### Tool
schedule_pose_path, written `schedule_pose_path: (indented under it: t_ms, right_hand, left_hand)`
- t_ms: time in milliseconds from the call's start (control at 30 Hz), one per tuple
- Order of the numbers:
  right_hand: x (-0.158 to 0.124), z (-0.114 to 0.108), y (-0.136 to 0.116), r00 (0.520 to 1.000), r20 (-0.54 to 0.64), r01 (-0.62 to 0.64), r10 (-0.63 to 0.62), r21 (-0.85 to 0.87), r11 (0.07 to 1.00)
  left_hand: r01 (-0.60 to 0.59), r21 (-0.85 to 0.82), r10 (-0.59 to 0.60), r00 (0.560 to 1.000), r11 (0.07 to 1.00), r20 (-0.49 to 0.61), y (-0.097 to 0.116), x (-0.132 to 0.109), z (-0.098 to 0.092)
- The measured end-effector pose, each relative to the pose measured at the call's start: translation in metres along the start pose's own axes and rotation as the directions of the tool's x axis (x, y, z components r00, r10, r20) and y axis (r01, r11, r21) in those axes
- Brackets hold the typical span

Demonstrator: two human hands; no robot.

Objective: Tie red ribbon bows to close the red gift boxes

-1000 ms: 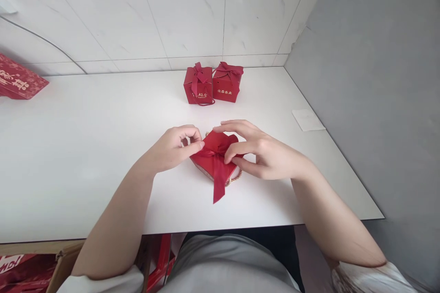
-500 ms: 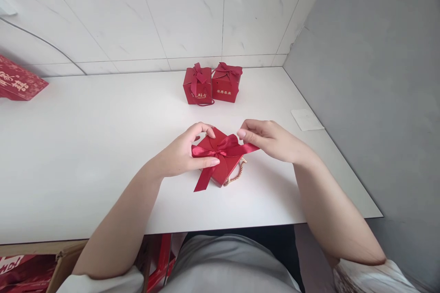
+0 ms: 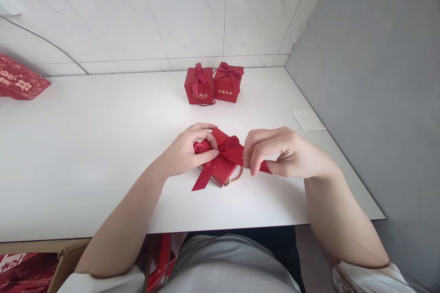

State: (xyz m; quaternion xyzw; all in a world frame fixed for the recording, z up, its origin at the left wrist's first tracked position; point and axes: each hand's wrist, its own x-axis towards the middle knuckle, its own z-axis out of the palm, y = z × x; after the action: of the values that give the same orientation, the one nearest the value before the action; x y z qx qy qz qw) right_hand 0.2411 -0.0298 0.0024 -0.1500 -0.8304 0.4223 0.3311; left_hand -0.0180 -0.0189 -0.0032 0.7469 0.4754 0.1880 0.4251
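A red gift box [image 3: 223, 175] with a twisted gold cord handle [image 3: 237, 177] sits on the white table in front of me. Across its top lies a red satin ribbon [image 3: 206, 173] tied in a bow, one tail hanging over the near left side. My left hand [image 3: 192, 149] pinches the bow near its knot, thumb and index finger together, the other fingers along the box's far edge. To the right, my right hand [image 3: 278, 153] grips the other ribbon tail, whose end pokes out by the thumb.
Two red gift boxes with bows, a left one [image 3: 199, 87] and a right one [image 3: 227, 84], stand near the tiled wall. A white paper [image 3: 308, 120] lies at the right edge. A red printed bag [image 3: 22, 80] is far left. Below the table is an open cardboard box [image 3: 70, 256] of red packages.
My left thumb and index finger have closed on the bow by the knot. My right hand has turned over and shifted slightly right and nearer, taking hold of the right ribbon tail.
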Motion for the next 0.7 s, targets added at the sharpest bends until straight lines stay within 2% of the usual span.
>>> schedule_pose_path:
  t_ms: [100,167,267,333,467,533,600,667,700]
  right_hand:
    - [0.0,0.003,-0.003,0.991,0.133,-0.031,0.032,-0.008,0.999]
    - [0.0,0.003,-0.003,0.971,0.207,-0.103,0.12,-0.092,0.99]
    - [-0.002,0.001,-0.004,0.93,0.25,-0.21,0.269,-0.24,0.948]
    - [-0.004,-0.005,-0.006,0.885,0.278,-0.294,0.373,-0.286,0.912]
    - [-0.008,-0.019,-0.004,0.757,0.306,-0.51,0.577,-0.277,0.815]
    - [-0.008,-0.023,0.0,0.732,0.227,-0.602,0.642,-0.226,0.766]
    - [-0.005,-0.023,0.006,0.739,0.046,-0.659,0.672,-0.154,0.736]
    - [0.001,-0.018,0.013,0.755,-0.153,-0.652,0.638,-0.071,0.755]
    - [0.004,-0.014,0.016,0.766,-0.216,-0.624,0.605,-0.031,0.78]
  left_hand:
    - [0.011,0.009,-0.011,1.0,1.0,-0.02,-0.001,0.001,0.002]
    - [0.021,0.012,-0.021,0.999,1.0,-0.029,-0.002,0.001,0.003]
    - [0.04,-0.004,-0.04,0.999,0.999,-0.022,-0.003,0.001,0.003]
    - [0.039,-0.007,-0.039,0.999,0.999,-0.012,-0.004,0.002,0.002]
    - [0.009,-0.029,-0.01,1.0,1.0,-0.028,-0.005,0.003,0.001]
    - [-0.018,-0.027,0.016,0.998,0.999,-0.061,-0.006,0.003,0.003]
    - [-0.04,-0.02,0.038,0.997,0.999,-0.069,-0.006,0.003,0.005]
    - [-0.039,-0.061,0.038,0.999,0.997,-0.01,-0.005,0.001,0.005]
    - [-0.027,-0.102,0.032,0.999,0.994,0.044,-0.005,0.001,0.004]
